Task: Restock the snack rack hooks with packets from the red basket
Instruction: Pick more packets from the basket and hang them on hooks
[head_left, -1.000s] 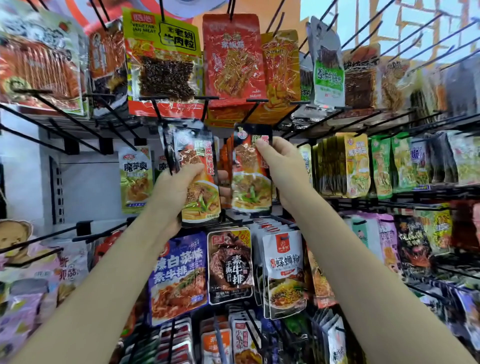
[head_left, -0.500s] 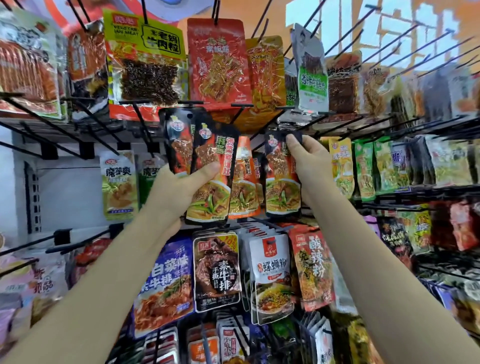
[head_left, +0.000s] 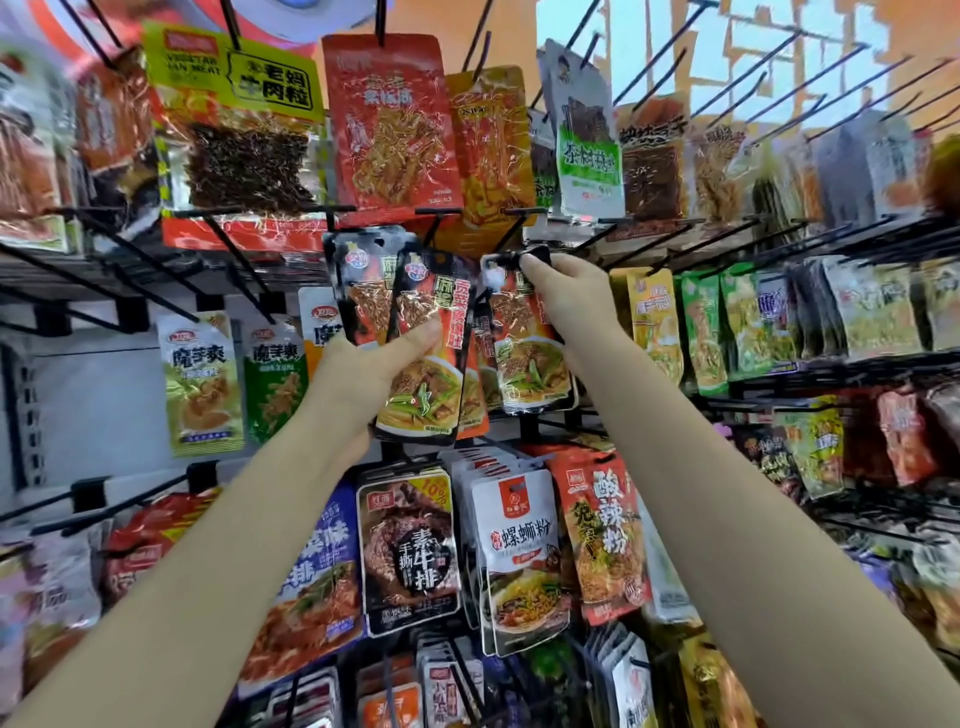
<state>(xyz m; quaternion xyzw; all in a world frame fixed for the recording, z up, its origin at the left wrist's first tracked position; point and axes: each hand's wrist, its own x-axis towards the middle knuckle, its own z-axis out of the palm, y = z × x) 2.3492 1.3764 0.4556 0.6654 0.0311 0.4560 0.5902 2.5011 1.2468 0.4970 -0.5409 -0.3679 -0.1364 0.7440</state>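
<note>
My left hand (head_left: 371, 364) grips a small stack of black-and-orange snack packets (head_left: 423, 343), thumb across the front one, held up before the rack. My right hand (head_left: 566, 296) pinches the top corner of one matching packet (head_left: 530, 358) and holds its top up against the tip of a black hook (head_left: 511, 239) in the middle row. More packets of the same kind hang behind, between my hands. The red basket is out of view.
Long black hooks (head_left: 727, 93) jut from the rack at the upper right, several bare. Red and yellow packets (head_left: 389, 124) hang above. Green konjac packets (head_left: 202, 379) hang left, and beef and noodle packets (head_left: 519, 551) crowd the row below.
The view shifted left, so both hands appear further right. My right hand lifted its packet higher, up to the hook tip. My left hand keeps its stack, now fanned a little.
</note>
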